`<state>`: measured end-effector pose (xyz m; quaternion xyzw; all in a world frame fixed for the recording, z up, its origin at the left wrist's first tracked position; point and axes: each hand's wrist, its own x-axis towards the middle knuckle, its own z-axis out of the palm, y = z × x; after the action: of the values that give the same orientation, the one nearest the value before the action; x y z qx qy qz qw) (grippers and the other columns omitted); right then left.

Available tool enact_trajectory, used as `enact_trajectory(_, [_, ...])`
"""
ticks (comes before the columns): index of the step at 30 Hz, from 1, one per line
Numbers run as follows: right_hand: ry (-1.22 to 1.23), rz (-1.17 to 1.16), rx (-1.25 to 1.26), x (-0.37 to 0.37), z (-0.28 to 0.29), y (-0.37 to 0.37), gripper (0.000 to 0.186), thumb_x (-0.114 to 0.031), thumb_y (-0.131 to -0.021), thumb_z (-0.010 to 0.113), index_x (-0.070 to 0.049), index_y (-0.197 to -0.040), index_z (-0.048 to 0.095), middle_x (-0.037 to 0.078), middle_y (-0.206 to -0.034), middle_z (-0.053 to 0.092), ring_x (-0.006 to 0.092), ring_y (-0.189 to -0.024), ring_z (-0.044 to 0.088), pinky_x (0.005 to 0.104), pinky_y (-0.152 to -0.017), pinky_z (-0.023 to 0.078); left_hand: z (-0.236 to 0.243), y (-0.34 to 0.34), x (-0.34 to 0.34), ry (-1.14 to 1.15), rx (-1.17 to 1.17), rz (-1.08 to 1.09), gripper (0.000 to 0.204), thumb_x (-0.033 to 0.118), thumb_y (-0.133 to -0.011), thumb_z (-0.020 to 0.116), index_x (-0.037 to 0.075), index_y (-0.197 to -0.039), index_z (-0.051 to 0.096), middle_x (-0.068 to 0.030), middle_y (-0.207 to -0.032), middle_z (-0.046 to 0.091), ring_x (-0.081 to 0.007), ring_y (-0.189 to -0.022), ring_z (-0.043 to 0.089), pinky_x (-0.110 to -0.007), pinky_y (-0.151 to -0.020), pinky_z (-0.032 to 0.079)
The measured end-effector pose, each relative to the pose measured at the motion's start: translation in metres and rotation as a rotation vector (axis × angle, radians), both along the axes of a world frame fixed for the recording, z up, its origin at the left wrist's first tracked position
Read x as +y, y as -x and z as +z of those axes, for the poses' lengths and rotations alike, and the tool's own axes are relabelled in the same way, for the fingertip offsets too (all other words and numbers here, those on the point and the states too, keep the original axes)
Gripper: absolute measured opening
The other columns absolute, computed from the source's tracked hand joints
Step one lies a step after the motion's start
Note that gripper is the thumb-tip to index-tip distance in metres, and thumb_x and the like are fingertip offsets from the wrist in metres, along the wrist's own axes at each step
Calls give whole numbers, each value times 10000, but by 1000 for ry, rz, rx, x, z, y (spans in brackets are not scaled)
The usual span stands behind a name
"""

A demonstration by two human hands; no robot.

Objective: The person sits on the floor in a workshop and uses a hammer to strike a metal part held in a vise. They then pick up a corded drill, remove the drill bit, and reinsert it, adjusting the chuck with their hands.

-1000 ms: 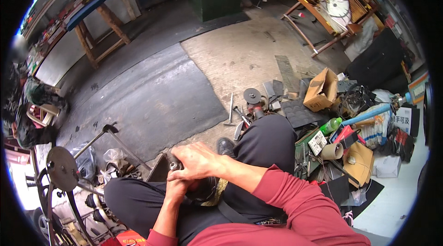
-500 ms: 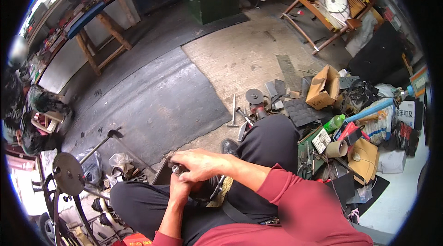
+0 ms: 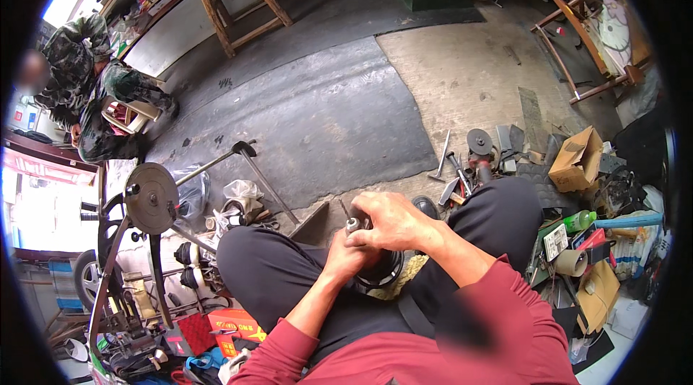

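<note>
Between my spread knees, both hands meet around a small metal-ended piece [image 3: 352, 225] with a rounded silver tip. My left hand [image 3: 345, 256] wraps it from below, fingers closed. From above, my right hand [image 3: 393, 219] grips it, thumb across its near side and fingers curled over the far side. Most of the piece is hidden by the hands, so its kind does not show. Right below them sits a dark, round-rimmed black object [image 3: 382, 271], partly covered. Beside that lies a yellowish textured pad [image 3: 406, 277] against my right thigh.
A stand with a round metal wheel [image 3: 151, 199] rises at left. Ahead lie a hammer [image 3: 442, 157] and an angle grinder [image 3: 479, 145]. A cardboard box [image 3: 575, 159] and mixed clutter crowd the right. A person in camouflage [image 3: 90, 96] sits far left.
My view has swung left, so the surroundings sit further right and the camouflaged person shows more fully. Both hands stay together on the metal-ended piece.
</note>
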<state>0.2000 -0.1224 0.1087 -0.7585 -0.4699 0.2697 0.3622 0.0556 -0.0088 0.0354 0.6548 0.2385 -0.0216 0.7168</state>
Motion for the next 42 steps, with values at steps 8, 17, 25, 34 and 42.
enact_trajectory(8, [-149, -74, 192, 1, 3, -2, 491, -324, -865, 778, 23, -1197, 675, 224, -1041, 718, 362, -944, 720, 420, -865, 567, 18, -4, 2, 95, 213, -41, 63, 67, -835, 696, 30, -868, 658, -2, -750, 657, -89, -679, 586, -281, -601, 465])
enact_trajectory(17, [-260, -163, 459, 4, 2, -5, 249, -138, -915, 741, 50, -1075, 709, 179, -967, 743, 175, -878, 704, 335, -797, 561, 28, -7, -1, 34, 181, -85, 171, 77, -806, 759, 27, -954, 689, -21, -885, 701, -109, -768, 646, -277, -672, 499])
enact_trajectory(25, [-222, -205, 416, 4, 4, -4, 205, -154, -913, 727, 43, -967, 701, 186, -822, 716, 198, -740, 682, 369, -682, 525, 20, -6, 0, 127, 223, -70, 136, 116, -825, 756, 31, -917, 703, -10, -788, 679, -98, -687, 606, -288, -623, 475])
enact_trajectory(34, [-153, -169, 305, 3, 3, -5, 241, -188, -902, 726, 41, -958, 680, 241, -849, 695, 324, -759, 698, 418, -699, 525, 21, -4, 0, 34, 254, -119, 207, 69, -793, 752, 28, -989, 698, -29, -885, 709, -128, -785, 656, -299, -713, 513])
enact_trajectory(42, [-42, -63, 412, -4, -3, -5, 424, -236, -843, 775, 19, -1141, 616, 264, -1023, 718, 430, -968, 705, 447, -826, 553, 13, -5, 2, 28, 136, -31, 214, 33, -815, 708, 5, -1024, 674, -16, -894, 686, -111, -800, 632, -294, -707, 509])
